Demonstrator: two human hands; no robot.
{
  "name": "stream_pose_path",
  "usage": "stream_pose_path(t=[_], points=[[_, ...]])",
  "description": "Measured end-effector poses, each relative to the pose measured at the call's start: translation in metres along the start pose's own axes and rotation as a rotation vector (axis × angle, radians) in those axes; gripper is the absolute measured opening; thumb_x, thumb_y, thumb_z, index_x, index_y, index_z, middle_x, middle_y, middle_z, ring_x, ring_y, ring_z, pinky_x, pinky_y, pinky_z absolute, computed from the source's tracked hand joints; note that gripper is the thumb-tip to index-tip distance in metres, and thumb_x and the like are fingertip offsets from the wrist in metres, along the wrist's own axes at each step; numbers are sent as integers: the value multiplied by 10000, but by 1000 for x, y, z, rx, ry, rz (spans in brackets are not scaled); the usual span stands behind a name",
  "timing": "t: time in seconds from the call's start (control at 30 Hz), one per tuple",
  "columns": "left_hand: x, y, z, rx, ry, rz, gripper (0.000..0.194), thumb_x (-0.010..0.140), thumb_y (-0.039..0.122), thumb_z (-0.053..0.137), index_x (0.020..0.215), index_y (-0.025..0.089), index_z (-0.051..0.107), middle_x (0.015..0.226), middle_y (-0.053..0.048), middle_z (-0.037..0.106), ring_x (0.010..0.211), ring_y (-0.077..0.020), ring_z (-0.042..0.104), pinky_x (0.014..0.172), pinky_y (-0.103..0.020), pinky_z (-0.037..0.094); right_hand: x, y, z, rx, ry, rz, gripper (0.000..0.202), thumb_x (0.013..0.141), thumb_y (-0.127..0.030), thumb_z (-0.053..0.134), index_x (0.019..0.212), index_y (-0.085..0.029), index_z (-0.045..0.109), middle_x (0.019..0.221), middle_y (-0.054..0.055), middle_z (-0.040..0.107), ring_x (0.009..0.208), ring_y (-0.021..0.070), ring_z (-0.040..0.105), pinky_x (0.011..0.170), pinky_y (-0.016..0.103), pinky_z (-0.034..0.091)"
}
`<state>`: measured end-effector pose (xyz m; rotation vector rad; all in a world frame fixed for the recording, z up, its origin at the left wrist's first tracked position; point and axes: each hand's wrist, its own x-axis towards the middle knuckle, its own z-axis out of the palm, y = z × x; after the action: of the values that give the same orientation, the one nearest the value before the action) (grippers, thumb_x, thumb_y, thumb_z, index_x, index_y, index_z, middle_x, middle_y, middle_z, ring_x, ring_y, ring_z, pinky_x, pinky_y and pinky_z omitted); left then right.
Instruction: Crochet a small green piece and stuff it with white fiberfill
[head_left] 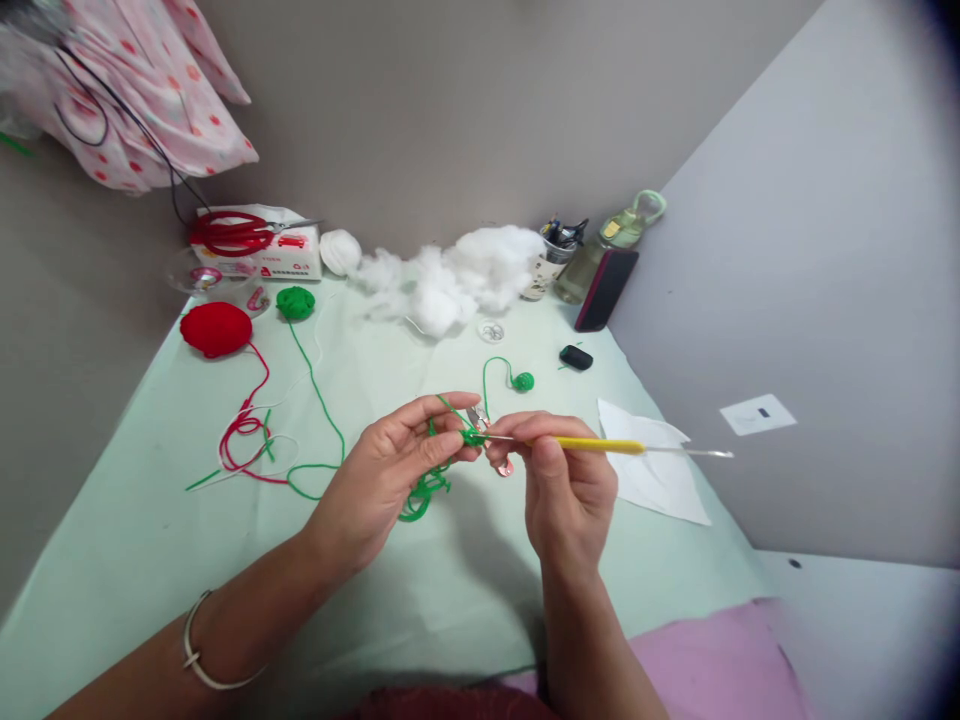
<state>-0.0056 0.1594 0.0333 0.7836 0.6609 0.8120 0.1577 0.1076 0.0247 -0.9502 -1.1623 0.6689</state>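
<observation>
Between finger and thumb, my left hand [397,460] pinches a small piece of green crochet work [471,437], with a strand of yarn running over the forefinger. My right hand [566,485] grips a crochet hook [600,444] with a yellow handle; its left tip meets the green piece, and its other metal end points right. Loose green yarn [425,497] hangs below my left fingers. Partly hidden behind the hands lies a small metal and pinkish tool [505,466], whose kind I cannot make out. Farther back sits a little green crocheted ball [523,382] with a yarn tail.
Red yarn [217,330] and a green yarn ball [295,302] lie at left, strands trailing across the table. Red-handled scissors [234,232] rest on a box [292,250]. White stuffing [457,275], a pen cup [546,265], a bottle [592,260] and a phone [606,290] line the back.
</observation>
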Motion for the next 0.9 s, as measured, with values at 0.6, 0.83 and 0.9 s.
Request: stream_pose_path(t=[0.6, 0.83, 0.9], points=[[1, 1, 1, -134, -20, -89, 349, 865, 268, 825, 1214, 269, 813, 818, 19, 622, 777, -108, 551, 972, -284, 507, 1, 2, 3, -132, 47, -121, 230, 1030, -155, 556, 1031, -253, 765, 884, 27, 709, 698, 147, 645, 632, 327, 581], [-3, -5, 5, 23, 85, 5, 354, 828, 278, 877, 1171, 346, 822, 886, 37, 658, 891, -102, 599, 846, -195, 457, -6, 4, 12, -363, -10, -234, 304, 985, -82, 618, 1130, -296, 778, 977, 32, 757, 870, 170, 712, 724, 328, 605], [-2, -6, 6, -58, 61, -56, 366, 826, 286, 879, 1184, 327, 815, 895, 22, 701, 907, -120, 633, 858, -213, 472, -11, 7, 12, -513, -22, -349, 375, 960, -63, 648, 1207, -318, 769, 1057, 52, 749, 919, 187, 713, 761, 355, 611]])
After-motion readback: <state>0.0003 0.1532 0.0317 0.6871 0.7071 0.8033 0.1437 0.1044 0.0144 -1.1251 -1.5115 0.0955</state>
